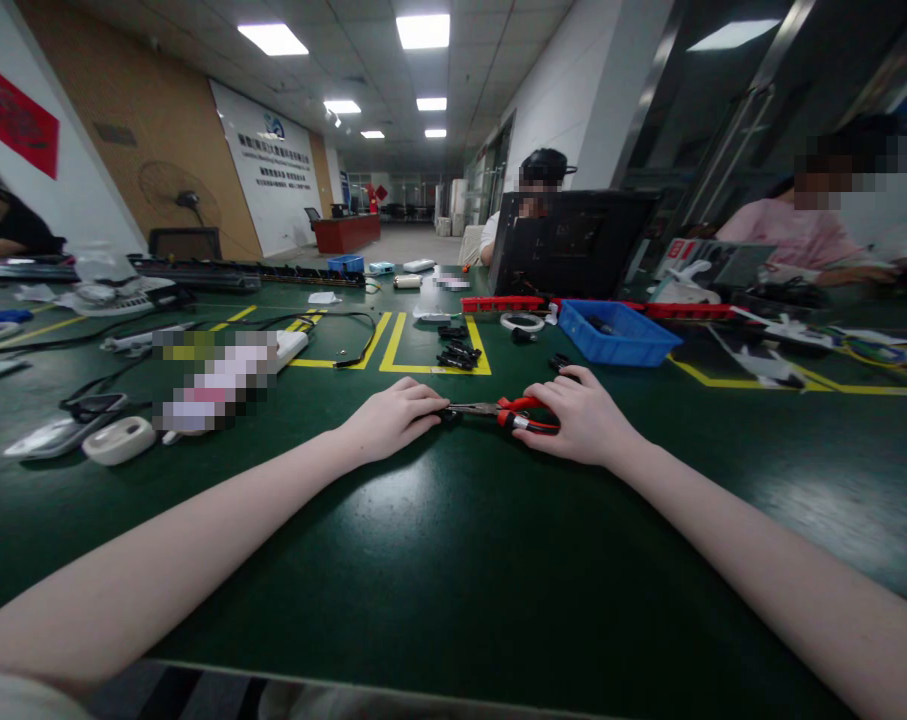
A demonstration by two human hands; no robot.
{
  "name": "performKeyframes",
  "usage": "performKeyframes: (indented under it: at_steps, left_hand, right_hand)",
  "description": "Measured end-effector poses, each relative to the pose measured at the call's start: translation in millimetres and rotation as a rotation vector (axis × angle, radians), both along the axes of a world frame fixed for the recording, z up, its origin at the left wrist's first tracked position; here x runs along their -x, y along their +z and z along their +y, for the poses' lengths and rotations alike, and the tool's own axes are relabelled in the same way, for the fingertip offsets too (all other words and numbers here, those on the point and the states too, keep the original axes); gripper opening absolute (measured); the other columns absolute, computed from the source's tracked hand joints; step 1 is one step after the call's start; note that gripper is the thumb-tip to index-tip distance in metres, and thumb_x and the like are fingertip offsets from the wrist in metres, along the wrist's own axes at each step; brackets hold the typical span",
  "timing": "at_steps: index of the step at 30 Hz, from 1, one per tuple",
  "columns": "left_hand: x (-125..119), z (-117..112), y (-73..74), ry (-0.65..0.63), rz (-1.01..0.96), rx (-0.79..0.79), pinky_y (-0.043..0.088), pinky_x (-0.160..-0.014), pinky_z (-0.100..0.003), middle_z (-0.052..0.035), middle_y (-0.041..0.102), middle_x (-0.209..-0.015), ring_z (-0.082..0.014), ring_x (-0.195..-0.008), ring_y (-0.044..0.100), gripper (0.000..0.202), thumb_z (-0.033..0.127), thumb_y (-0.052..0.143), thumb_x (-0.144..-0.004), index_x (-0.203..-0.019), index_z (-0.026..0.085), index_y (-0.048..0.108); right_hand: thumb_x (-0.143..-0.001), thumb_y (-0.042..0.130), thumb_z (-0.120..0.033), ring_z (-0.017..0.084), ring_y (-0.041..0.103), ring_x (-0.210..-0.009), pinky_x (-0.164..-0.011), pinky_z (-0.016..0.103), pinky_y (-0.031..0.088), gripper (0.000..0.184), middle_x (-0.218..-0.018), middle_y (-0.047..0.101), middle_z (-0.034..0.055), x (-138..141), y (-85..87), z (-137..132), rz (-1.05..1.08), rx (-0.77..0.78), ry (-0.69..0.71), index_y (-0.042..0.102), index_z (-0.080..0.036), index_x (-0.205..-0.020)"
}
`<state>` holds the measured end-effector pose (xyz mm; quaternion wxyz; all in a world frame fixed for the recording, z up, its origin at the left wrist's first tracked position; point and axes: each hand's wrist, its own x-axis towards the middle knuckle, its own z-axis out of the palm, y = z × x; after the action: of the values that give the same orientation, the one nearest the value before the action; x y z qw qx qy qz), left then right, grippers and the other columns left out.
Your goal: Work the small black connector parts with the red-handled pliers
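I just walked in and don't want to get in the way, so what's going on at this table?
A person is working with both bare hands over a green table. The right hand grips red-and-black needle-nose pliers, their tips at a small dark piece pinched in the left hand. Beyond the hands, small black pieces lie inside a yellow outline, with a blue bin to the right.

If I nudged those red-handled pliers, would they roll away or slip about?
Probably neither: the pliers have two spread handles, so they would more likely slide or pivot than roll. The nose looks like bare metal, so they're likely stiff and fairly heavy for their size. The handles appear coated, probably giving the right hand a decent grip.
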<state>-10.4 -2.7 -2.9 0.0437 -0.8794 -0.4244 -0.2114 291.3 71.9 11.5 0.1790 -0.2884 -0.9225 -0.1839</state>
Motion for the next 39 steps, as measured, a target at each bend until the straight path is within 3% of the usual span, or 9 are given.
performKeyframes:
  at_steps: [25, 39]
  left_hand:
    - [0.9, -1.2, 0.8, 0.004, -0.009, 0.018, 0.05, -0.098, -0.04, -0.0097, 0.062, -0.121, -0.024, -0.112, 0.054, 0.033, 0.028, 0.049, -0.1, -0.13, 0.017, 0.059]
    - [2.0, -0.1, -0.9, -0.001, 0.007, 0.025, 0.049, -0.098, -0.039, -0.0087, 0.061, -0.123, -0.0237, -0.113, 0.053, 0.036, 0.027, 0.047, -0.101, -0.134, 0.019, 0.055]
  right_hand:
    - [-0.083, 0.057, -0.058, 0.029, 0.064, -0.087, -0.103, 0.05, 0.035, 0.048, -0.093, 0.071, 0.0132, 2.0, 2.9, -7.0, 0.039, -0.123, 0.04, 0.066, -0.015, -0.102]
    - [-0.083, 0.056, -0.059, 0.026, 0.065, -0.08, -0.106, 0.05, 0.033, 0.048, -0.084, 0.072, 0.011, 1.4, 3.0, -5.9, 0.025, -0.097, 0.046, 0.069, -0.014, -0.097]
